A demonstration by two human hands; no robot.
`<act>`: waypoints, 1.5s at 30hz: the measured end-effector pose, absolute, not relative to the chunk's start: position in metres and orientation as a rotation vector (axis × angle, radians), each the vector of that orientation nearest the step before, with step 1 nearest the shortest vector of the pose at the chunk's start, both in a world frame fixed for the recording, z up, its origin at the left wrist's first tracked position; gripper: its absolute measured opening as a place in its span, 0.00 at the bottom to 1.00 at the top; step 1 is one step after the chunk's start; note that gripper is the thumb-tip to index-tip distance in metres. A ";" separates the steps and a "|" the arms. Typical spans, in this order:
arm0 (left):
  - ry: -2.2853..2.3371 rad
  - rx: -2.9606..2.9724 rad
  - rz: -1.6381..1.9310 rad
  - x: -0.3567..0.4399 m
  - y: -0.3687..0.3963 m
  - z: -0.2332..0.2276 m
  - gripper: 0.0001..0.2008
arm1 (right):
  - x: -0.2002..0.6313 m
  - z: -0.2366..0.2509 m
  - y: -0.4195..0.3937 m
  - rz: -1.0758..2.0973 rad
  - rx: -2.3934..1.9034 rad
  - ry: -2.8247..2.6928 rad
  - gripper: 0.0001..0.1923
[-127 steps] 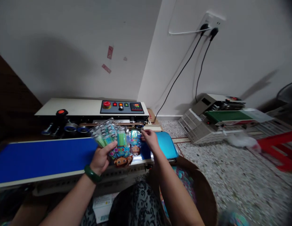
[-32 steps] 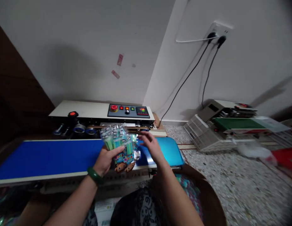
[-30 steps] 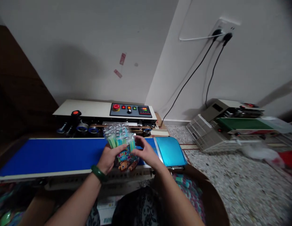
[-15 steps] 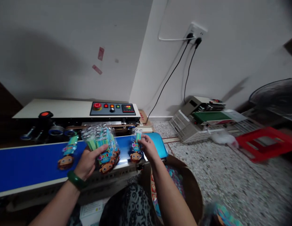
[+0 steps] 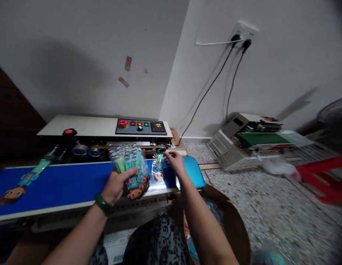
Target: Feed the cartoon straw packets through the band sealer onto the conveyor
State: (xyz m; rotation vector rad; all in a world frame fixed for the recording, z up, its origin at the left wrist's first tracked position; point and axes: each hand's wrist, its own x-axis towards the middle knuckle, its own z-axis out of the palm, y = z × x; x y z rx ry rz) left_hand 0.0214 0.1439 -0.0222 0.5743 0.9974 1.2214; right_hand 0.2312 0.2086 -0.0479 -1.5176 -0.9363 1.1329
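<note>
My left hand point(image 5: 116, 187) is closed around a fanned stack of clear printed packets point(image 5: 135, 180), with light-green sticks inside and a brown cartoon head at the bottom. The stack is held above the blue conveyor belt point(image 5: 74, 184) of a sealing machine point(image 5: 85, 127). At the belt's right end, my right hand point(image 5: 176, 163) pinches the upper edge of a single packet point(image 5: 159, 169), whose top is close to the sealing side. Another single packet point(image 5: 29, 180) lies slanted on the belt at the far left. A green bangle point(image 5: 103, 205) circles my left wrist.
A control panel point(image 5: 140, 127) with a red stop button tops the machine. By my right forearm stands an open cardboard box point(image 5: 231, 221) of colourful packets. Further right are a white crate point(image 5: 223, 151), a smaller green-belt machine point(image 5: 263, 139) and a red stool point(image 5: 322, 180).
One packet has travelled left along the belt, away from my left hand. The packet at my right hand sits slightly nearer the sealing side. The whole view has shifted a little.
</note>
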 end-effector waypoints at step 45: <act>0.867 0.544 1.288 0.041 0.142 -0.024 0.21 | 0.158 -0.034 0.144 1.243 -0.983 -0.698 0.09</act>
